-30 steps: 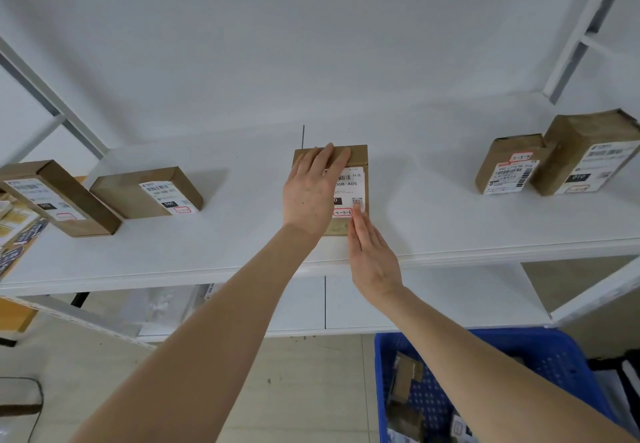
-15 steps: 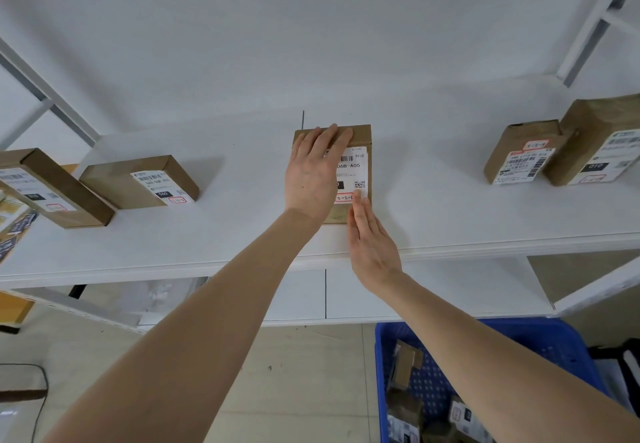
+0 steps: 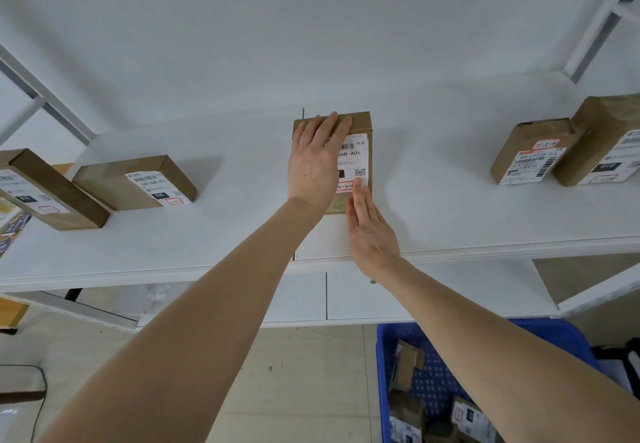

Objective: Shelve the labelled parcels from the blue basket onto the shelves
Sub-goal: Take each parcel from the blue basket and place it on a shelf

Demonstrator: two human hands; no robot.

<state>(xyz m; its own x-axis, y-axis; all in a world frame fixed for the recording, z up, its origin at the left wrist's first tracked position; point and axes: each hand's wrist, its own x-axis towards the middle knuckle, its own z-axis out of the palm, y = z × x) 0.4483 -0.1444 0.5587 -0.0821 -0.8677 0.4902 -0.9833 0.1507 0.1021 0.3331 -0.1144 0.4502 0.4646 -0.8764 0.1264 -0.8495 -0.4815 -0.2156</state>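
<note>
**Settling a labelled parcel into its place on the shelf**

Pressing the left hand (image 3: 313,162) flat on top of the brown parcel (image 3: 360,156), fingers straight and close together, reaching to its far edge, with no finger curled round it: pinning, not gripping. Touching the parcel's near end with the straight fingertips (image 3: 358,193) of the right hand (image 3: 372,231), stretched out flat and pointing far, wrist just over the front lip of the white shelf (image 3: 433,207) (a nudging pose, by the look of it). Leaves both hands released, clasping nothing.

Lies label-up at the middle of the shelf, well apart from the left pair of parcels (image 3: 138,182) and the right pair of parcels (image 3: 526,151). Probably keeps the printed label and its red-framed handwritten code facing up and toward the near side, as on the neighbours, for reading from in front. Reads as a last squaring-up before letting go.

Stretching both forearms up and away, one from the near left and one from the near right, meeting at the parcel. Below, at the near right on the floor, the blue basket (image 3: 381,356) with more parcels (image 3: 408,361) inside, so judged well short of finished.
</note>
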